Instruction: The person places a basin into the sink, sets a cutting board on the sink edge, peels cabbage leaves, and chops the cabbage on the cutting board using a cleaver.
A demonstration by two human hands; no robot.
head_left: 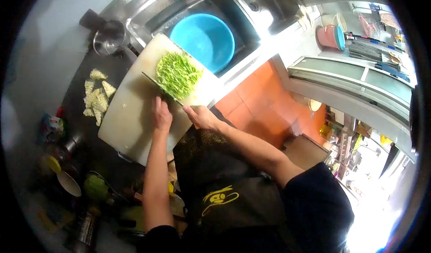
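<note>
Kitchen surface (117, 68), dark and crowded, runs beside a steel sink (142, 9) over an orange tiled floor (233, 104), as we follow a person cutting vegetables. Shredded greens (179, 75) sit heaped on a white cutting board (128, 122), at the end nearest the sink, with a blue basin (224, 37) just beyond the board's edge.

By our reading, the cutting is well along: the heap looks finely sliced throughout, and we see no whole leaf or stalk on the board. A few small scraps lie apart from it on the white plastic. What remains, we judge, is to finish any last strokes and move the greens off the board, where the whole visible pile lies. Pale cut pieces (99, 101), a separate group, rest on the surface to the left of the board; we cannot tell what they are.

Of the 2 hands at work, the right hand (200, 117) is closed around the handle of a knife (151, 79), whose blade lies along the near side of the heap. The left hand (162, 113) is loosely curled over the board, fingertips close to the blade; we cannot tell whether they touch it or pinch anything.
</note>
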